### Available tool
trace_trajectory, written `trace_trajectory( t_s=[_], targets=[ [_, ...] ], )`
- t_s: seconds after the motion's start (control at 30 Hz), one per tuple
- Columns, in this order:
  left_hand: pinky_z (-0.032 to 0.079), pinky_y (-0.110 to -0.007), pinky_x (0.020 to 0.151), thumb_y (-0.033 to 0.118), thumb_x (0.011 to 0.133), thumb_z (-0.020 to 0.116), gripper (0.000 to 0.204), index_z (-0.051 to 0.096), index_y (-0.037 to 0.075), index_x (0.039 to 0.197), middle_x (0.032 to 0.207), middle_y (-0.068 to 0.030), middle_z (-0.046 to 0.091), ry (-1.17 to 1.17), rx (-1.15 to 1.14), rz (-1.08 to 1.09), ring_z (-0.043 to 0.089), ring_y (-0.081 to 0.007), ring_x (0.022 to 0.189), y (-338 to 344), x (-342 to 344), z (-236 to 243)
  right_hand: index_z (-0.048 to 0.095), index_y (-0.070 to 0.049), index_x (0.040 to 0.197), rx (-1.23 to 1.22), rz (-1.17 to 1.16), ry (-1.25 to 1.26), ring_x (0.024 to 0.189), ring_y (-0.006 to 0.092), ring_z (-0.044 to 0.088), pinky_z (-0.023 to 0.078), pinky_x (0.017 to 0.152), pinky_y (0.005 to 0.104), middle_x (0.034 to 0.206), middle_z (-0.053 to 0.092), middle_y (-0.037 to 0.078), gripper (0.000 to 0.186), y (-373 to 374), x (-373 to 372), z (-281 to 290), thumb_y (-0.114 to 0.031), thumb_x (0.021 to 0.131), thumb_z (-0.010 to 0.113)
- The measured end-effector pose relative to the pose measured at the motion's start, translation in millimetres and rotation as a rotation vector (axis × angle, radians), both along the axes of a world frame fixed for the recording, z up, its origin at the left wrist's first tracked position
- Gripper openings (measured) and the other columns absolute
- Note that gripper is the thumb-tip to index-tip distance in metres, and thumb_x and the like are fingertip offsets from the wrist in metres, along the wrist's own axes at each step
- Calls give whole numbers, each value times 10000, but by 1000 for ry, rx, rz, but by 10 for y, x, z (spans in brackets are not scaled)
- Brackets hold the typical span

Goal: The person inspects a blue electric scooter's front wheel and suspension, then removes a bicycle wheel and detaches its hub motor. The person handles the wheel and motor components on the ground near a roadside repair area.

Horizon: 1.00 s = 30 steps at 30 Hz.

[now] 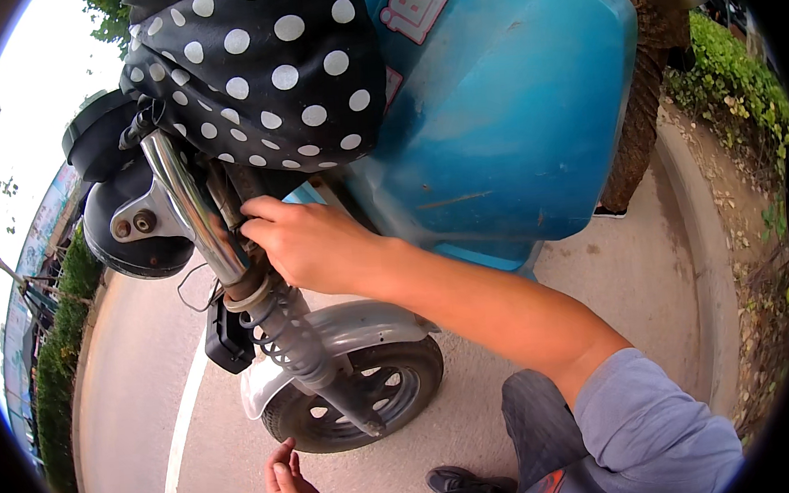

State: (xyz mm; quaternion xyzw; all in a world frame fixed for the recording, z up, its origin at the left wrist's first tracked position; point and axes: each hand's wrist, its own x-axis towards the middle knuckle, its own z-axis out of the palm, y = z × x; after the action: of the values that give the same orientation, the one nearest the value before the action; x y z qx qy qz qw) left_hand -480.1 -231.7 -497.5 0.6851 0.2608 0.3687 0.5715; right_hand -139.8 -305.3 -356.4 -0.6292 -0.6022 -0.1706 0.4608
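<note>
- My right hand [290, 244] is reaching in beside the chrome fork tube [184, 201]; fingertips are hiding there, so can't tell if they're pinching anything.
- My left hand [294, 489] is hanging near the front wheel [406, 399], fingers loosely curled, gripping nothing.
- Fork tube is leaning above the coil spring [277, 324], left of the blue panel [505, 131].
- Black polka-dot cover [285, 77] is draping above my right hand.
- Silver fender [363, 326] is arching over the wheel.
</note>
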Motion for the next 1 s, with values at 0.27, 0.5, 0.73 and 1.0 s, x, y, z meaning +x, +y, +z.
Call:
trace_trajectory(
  t_s=[0.27,0.5,0.73,1.0],
  targets=[
    [352,-321,956,196,940,466,258,601,5,1051,1086,-108,628,18,-178,7,530,-174,1057,-621,665,-224,686,-86,748,20,-270,-738,1089,214,475,289,1026,480,933,626,17,144,782,398,-34,-171,708,578],
    [394,-291,896,165,934,496,243,599,-14,1061,1055,-95,626,115,-131,-39,537,-153,985,-773,848,-276,694,-115,833,-119,-268,-749,1084,244,494,290,1023,405,958,645,41,227,1203,576,99,-242,668,604],
    [405,-300,894,160,926,505,234,599,-11,1053,1041,-90,628,126,-127,14,548,-163,978,-620,746,-429,686,-108,903,-271,-323,-764,1112,251,501,230,1063,412,1007,661,78,264,1115,353,226,-223,690,577],
    [385,-324,928,158,925,498,239,587,-20,1057,1058,-106,630,140,-91,8,546,-183,1015,-606,745,-405,703,-123,811,-306,-166,-656,1002,212,585,107,1131,467,860,683,69,199,1095,472,137,-180,704,545]
  ],
)
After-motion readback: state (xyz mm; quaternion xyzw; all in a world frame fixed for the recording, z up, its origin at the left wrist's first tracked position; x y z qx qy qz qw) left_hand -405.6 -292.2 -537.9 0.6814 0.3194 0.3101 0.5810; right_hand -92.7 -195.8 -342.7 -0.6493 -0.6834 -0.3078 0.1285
